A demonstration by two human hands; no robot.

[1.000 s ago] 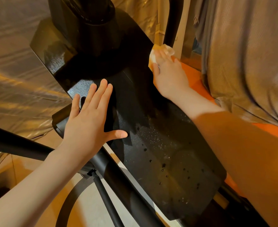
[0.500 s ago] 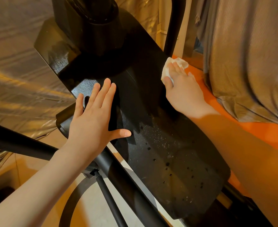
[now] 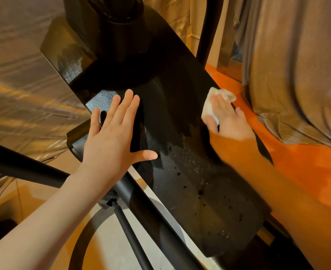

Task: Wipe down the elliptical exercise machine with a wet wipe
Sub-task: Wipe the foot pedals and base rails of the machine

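**Wipe under the right hand at the far edge of the machine's housing; near end of the panel not yet reached**

The right hand (image 3: 229, 121) lies on the wet wipe (image 3: 213, 106), fingers extended over the bunched white cloth and pressing it down; thumb and fingers look slightly closed about its edges, though motion blur prevents a firm reading of the grip. The wipe sits at the right-hand edge of the black housing (image 3: 180, 133), where that edge meets the orange surface (image 3: 306, 160) beside it.

The left hand (image 3: 114, 137) is spread flat, fingers straight and together, thumb out to the side, palm down on the housing's left portion. It holds nothing and appears to steady the panel or the person.

The housing is a long black panel. Its long axis runs from the dark column (image 3: 120, 26) at upper left to the lower right, toward the wearer. The wipe lies about midway along this axis, on the right edge. Between the hands the surface shows a darker, wet-looking band. Below them, toward the near end, pale specks and dark droplets (image 3: 199, 191) remain.

Judgement: the uncleaned stretch lies down-axis from the wipe, nearer the wearer, and the right hand is the nearer to it. The coming stroke most likely calls for drawing the wipe along the axis.

A black tubular bar (image 3: 141, 201) crosses below the left wrist. Grey-brown cloth (image 3: 297, 65) hangs at right; shiny sheeting (image 3: 24, 75) lies at left.
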